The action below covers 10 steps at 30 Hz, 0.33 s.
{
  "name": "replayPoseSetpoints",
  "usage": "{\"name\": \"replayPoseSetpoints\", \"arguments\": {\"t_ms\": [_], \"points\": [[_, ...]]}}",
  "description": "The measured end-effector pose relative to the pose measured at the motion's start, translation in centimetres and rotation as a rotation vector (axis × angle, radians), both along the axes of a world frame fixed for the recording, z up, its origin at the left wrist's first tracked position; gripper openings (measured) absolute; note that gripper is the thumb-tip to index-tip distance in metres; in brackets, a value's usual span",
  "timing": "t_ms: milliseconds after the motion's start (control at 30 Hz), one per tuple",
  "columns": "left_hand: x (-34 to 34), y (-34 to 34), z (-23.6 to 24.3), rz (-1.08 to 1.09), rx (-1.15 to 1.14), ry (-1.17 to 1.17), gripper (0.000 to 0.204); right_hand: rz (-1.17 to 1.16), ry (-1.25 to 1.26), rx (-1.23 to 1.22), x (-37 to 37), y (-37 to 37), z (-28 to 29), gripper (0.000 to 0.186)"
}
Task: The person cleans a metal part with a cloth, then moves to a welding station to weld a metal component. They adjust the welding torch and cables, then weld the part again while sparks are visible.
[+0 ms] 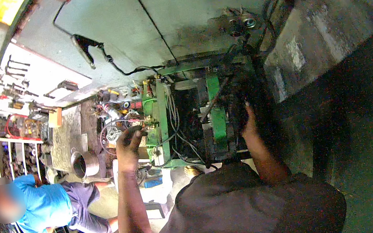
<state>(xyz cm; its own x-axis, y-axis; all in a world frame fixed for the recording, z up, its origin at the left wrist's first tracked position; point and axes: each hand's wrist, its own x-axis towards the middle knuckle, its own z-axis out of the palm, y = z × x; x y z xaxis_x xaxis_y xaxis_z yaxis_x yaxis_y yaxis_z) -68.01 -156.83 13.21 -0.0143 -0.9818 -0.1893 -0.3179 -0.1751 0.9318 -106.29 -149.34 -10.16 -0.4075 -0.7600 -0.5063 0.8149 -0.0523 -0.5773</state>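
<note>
In front of me stands a machine with a green metal frame (216, 112), grey cables (172, 106) running down through its middle. At its left side my left hand (129, 146) has its fingers curled, near small brass-coloured fittings (150, 125) on the frame's edge. Whatever sits between those fingers is too small to tell. My right hand (249, 124) is closed at a dark part on the machine's right side, its thumb upward. Deep shadow hides the other fingers and that part's kind. A dark bar (217, 96) slants across the frame.
A clamp (85, 49) hangs on a cable by the grey-green wall behind the machine. Left are a metal pot (85, 164), a bench crowded with tools and parts, and a white rack (12, 147). A person in a blue shirt (47, 200) is at the far left.
</note>
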Motion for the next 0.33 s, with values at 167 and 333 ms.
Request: {"name": "replayPoseSetpoints", "arguments": {"t_ms": [167,333], "points": [[14.1,7.9,-11.7,0.104,0.013,0.042,0.050,-0.060,-0.040,0.045,-5.6,4.3,-1.6,0.053],[26.2,20.0,-18.9,0.436,0.474,-0.412,0.060,0.127,-0.219,-0.269,-10.3,12.6,-5.1,0.075]]}}
